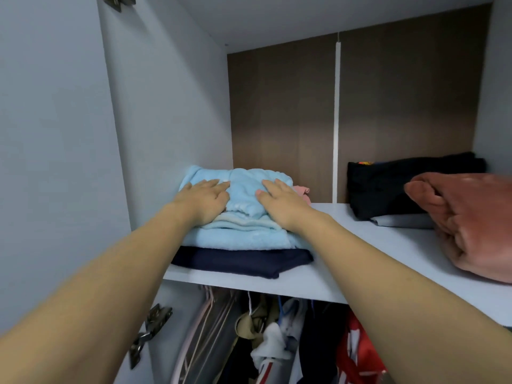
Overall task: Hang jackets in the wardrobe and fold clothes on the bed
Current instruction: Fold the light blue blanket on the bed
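A folded light blue fleece garment (243, 195) lies on top of a folded navy garment (241, 260) on the wardrobe's upper shelf (346, 261), at its left end. My left hand (203, 200) rests flat on the left side of the blue stack with straight fingers. My right hand (279, 199) presses flat on its right side. A bit of pink cloth (303, 191) shows behind the stack. Below the shelf hang several garments (279, 339) on hangers.
On the right of the shelf sit a folded rust-coloured blanket (471, 223) and a black folded pile (399, 187) on a grey piece. The open wardrobe door (55, 162) stands at my left, with a metal hinge (151, 332). Bare shelf lies between the stacks.
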